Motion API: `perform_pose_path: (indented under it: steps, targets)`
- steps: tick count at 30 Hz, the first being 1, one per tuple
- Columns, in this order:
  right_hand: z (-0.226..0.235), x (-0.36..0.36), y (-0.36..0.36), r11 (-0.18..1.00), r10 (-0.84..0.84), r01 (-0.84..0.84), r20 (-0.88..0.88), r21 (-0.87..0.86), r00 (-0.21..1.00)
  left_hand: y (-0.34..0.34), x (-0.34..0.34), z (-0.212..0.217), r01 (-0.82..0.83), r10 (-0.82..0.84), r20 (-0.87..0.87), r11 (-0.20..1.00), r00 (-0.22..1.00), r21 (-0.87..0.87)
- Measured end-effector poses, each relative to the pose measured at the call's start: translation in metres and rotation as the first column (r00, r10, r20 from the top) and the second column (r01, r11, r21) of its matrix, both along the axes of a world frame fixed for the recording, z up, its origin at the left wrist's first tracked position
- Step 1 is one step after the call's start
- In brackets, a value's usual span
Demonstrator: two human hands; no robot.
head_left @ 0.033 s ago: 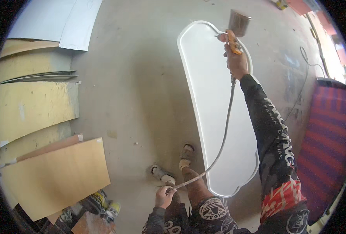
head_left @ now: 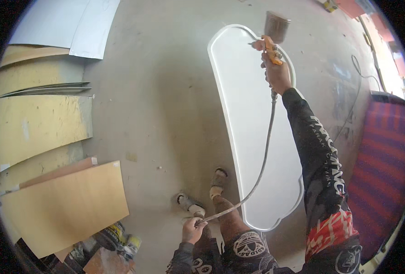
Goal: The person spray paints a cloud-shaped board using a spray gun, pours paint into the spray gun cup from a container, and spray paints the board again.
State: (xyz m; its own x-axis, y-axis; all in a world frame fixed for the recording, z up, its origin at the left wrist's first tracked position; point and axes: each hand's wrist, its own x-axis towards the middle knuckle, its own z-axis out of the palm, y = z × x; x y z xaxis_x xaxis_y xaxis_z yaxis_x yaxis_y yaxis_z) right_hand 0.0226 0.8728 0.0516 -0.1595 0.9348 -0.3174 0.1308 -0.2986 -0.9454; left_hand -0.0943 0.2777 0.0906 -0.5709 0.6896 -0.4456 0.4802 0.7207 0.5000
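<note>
My right hand (head_left: 277,75) is wrapped round the grip of an orange spray gun (head_left: 269,49), arm stretched far forward. A brownish paint cup (head_left: 277,27) sits on the gun, and its nozzle points left over the far end of a long white panel (head_left: 257,137). That panel has a raised rim and curved, scalloped ends. From the gun's grip a grey air hose (head_left: 262,169) curves down across the panel toward me. Close to my legs, my left hand (head_left: 193,230) is closed round the hose.
Boards and sheets (head_left: 38,125) are stacked along the left, with a tan board (head_left: 70,205) in front. Paint cans (head_left: 131,244) stand at the lower left. A purple-and-red striped cloth (head_left: 380,169) covers something on the right. A thin cable (head_left: 355,91) lies on the floor.
The spray gun and my right hand have shifted very slightly left. My left hand stays in place on the hose.
</note>
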Motion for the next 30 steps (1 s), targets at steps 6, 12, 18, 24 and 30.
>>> perform_pose_path:
  steps: [6,12,18,24,30]
  targets:
    - [-0.006,0.018,-0.009,0.987,0.156,-0.159,-0.137,-0.01,0.978,-0.005,0.005,-0.011,0.058,-0.057,0.105,0.998,0.993,-0.01]
    - [-0.039,0.037,0.014,0.984,-0.14,0.11,0.223,0.144,0.965,-0.008,0.009,-0.02,0.074,-0.066,0.146,0.996,0.987,-0.048]
    - [-0.047,0.046,0.011,0.896,-0.433,0.292,0.511,0.335,0.743,-0.01,-0.004,-0.008,0.025,-0.022,0.077,0.999,0.997,-0.047]
    - [-0.049,0.036,0.0,0.853,-0.482,0.334,0.362,0.4,0.798,-0.003,-0.01,0.004,0.063,-0.062,0.006,0.997,0.998,-0.052]
    - [-0.023,0.006,-0.027,0.995,-0.042,0.033,0.098,0.093,0.994,-0.006,-0.011,-0.001,0.027,-0.021,0.084,0.997,0.996,-0.078]
